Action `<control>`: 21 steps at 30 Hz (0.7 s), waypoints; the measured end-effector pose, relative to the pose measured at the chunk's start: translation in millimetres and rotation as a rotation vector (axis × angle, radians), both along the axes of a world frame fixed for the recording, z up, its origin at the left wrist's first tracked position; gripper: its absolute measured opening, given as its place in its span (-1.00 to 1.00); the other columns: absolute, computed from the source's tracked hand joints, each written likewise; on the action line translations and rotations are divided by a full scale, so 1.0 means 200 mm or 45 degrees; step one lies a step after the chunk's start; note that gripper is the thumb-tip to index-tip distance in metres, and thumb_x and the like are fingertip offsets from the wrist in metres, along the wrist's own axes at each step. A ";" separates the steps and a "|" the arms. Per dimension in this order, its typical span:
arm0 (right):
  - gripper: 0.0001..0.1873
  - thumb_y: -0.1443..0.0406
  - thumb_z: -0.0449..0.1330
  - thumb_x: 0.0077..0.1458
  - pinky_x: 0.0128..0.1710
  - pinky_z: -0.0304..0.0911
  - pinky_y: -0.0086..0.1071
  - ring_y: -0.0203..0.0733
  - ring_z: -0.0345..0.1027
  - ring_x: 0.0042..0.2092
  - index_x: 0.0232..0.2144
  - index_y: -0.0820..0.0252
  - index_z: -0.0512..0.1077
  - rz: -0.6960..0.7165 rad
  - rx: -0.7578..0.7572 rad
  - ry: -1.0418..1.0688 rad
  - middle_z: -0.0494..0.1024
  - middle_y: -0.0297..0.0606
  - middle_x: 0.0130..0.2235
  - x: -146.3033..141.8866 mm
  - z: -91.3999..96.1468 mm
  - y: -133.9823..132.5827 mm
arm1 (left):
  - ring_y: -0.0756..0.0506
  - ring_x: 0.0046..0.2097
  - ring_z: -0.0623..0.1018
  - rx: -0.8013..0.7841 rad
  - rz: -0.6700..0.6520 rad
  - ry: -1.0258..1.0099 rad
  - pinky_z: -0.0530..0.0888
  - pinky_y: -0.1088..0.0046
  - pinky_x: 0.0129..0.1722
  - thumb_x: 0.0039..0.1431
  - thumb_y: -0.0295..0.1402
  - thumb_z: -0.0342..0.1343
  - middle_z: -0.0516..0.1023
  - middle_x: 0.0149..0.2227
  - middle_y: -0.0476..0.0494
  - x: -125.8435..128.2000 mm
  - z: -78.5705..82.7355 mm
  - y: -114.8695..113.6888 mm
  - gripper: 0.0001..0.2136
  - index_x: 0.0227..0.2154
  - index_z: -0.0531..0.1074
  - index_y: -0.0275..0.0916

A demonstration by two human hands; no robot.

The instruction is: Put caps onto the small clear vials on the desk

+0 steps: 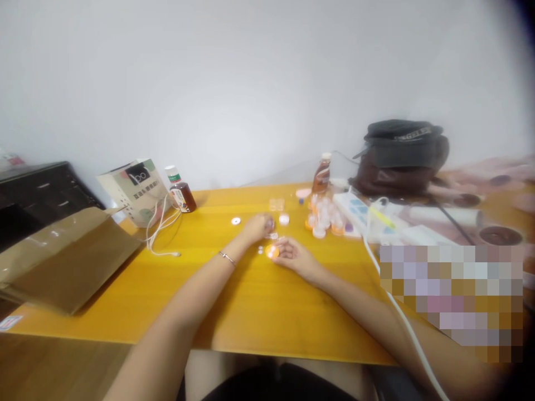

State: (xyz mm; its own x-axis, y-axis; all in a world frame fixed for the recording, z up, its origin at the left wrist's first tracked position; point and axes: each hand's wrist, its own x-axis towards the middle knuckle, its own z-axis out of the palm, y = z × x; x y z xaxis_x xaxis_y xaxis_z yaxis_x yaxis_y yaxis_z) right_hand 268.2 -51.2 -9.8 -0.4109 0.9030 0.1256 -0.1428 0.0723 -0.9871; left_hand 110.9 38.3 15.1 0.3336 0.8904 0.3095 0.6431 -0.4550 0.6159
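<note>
Inspection of the near-centre of the yellow counter point(251, 312): both of the person's hands work close together over a scatter of very small parts.

The left hand point(258, 227), with a thin bracelet point(227, 257) on its wrist, lies with its fingers curled inward beside a small clear piece point(271, 224). Blur hides whether the fingers grip it, so this cannot be told.

The right hand point(293, 256) sits just nearer and to the right. Its thumb and fingertips are drawn together on an orange cap point(271, 252), which rests low on the counter between the two hands.

Tiny white bits point(261, 249) lie just left of the cap. A white ring point(236, 221) lies further left, and a white lid point(284, 219) lies just beyond the hands.

Judgement: the step in hand appears to be fitting or sorting small parts, with the orange cap being handled. Any further move calls for a fine fingertip pinch and steady wrists, since the parts are light and crowded.

To the right stands a cluster of small orange-based pots point(324, 220), with a brown bottle point(321, 175) behind it. A white cable point(161, 234) and a paper bag point(134, 189) lie far left.
</note>
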 end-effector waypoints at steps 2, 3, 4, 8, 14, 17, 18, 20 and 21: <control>-0.62 0.30 0.33 -0.29 -0.24 0.22 -0.38 -0.35 0.33 -0.36 -0.37 0.14 0.27 -0.006 -0.001 -0.014 0.44 -0.41 -0.41 0.00 0.00 0.00 | -0.11 -0.15 0.43 -0.009 0.055 -0.087 0.32 0.37 -0.13 0.05 -0.35 0.03 0.46 -0.21 -0.21 -0.04 0.02 -0.03 -0.79 -0.25 0.40 -0.29; -0.62 0.29 0.33 -0.29 -0.24 0.22 -0.37 -0.34 0.33 -0.36 -0.37 0.14 0.27 -0.008 -0.001 -0.020 0.44 -0.41 -0.42 0.00 0.00 0.00 | -0.09 -0.16 0.44 -0.032 0.070 -0.148 0.34 0.39 -0.15 0.09 -0.32 -0.02 0.45 -0.18 -0.22 -0.06 0.03 -0.05 -0.75 -0.17 0.36 -0.28; -0.62 0.29 0.33 -0.28 -0.24 0.22 -0.37 -0.34 0.34 -0.36 -0.36 0.14 0.27 -0.009 0.000 -0.024 0.44 -0.41 -0.42 0.00 0.00 0.00 | -0.07 -0.18 0.45 -0.076 0.069 -0.222 0.36 0.41 -0.19 0.12 -0.29 -0.05 0.44 -0.16 -0.22 -0.09 0.04 -0.08 -0.70 -0.10 0.32 -0.28; -0.61 0.28 0.32 -0.27 -0.22 0.23 -0.35 -0.33 0.34 -0.35 -0.34 0.13 0.27 -0.025 0.005 -0.048 0.46 -0.40 -0.40 0.00 -0.01 0.00 | -0.06 -0.24 0.49 -0.599 -0.185 -0.790 0.37 0.47 -0.29 0.04 -0.23 0.07 0.45 -0.19 -0.21 -0.19 0.08 -0.25 -0.64 -0.09 0.34 -0.25; -0.61 0.26 0.32 -0.28 -0.22 0.24 -0.35 -0.32 0.35 -0.35 -0.33 0.14 0.29 -0.077 0.016 -0.060 0.47 -0.37 -0.39 0.00 0.01 -0.01 | -0.08 -0.18 0.47 -0.852 -0.377 -0.966 0.34 0.36 -0.10 -0.08 -0.33 0.21 0.45 -0.15 -0.23 -0.25 0.07 -0.40 -0.65 -0.18 0.41 -0.31; -0.62 0.27 0.32 -0.28 -0.22 0.25 -0.34 -0.32 0.36 -0.35 -0.35 0.14 0.30 -0.124 0.017 -0.071 0.47 -0.37 -0.39 0.00 0.01 -0.01 | -0.08 -0.21 0.48 -0.847 -0.416 -0.957 0.34 0.33 -0.11 -0.10 -0.35 0.23 0.44 -0.15 -0.23 -0.25 0.07 -0.41 -0.65 -0.19 0.41 -0.31; -0.63 0.27 0.31 -0.28 -0.22 0.26 -0.34 -0.32 0.36 -0.36 -0.35 0.14 0.30 -0.134 0.014 -0.070 0.48 -0.36 -0.39 0.00 0.01 -0.01 | -0.07 -0.22 0.48 -0.840 -0.425 -0.954 0.35 0.33 -0.12 -0.10 -0.35 0.23 0.44 -0.15 -0.23 -0.25 0.08 -0.41 -0.65 -0.19 0.41 -0.31; -0.63 0.27 0.31 -0.29 -0.23 0.26 -0.34 -0.32 0.36 -0.36 -0.35 0.15 0.30 -0.137 0.007 -0.064 0.49 -0.35 -0.38 0.00 0.01 -0.01 | -0.07 -0.21 0.48 -0.826 -0.441 -0.938 0.35 0.33 -0.13 -0.08 -0.35 0.22 0.43 -0.15 -0.22 -0.24 0.08 -0.42 -0.66 -0.19 0.40 -0.30; -0.62 0.27 0.31 -0.29 -0.23 0.26 -0.34 -0.32 0.36 -0.36 -0.35 0.15 0.31 -0.133 0.004 -0.061 0.49 -0.35 -0.37 0.00 0.01 -0.01 | -0.07 -0.21 0.47 -0.817 -0.444 -0.932 0.35 0.34 -0.13 -0.08 -0.35 0.21 0.43 -0.15 -0.21 -0.23 0.09 -0.42 -0.67 -0.19 0.40 -0.30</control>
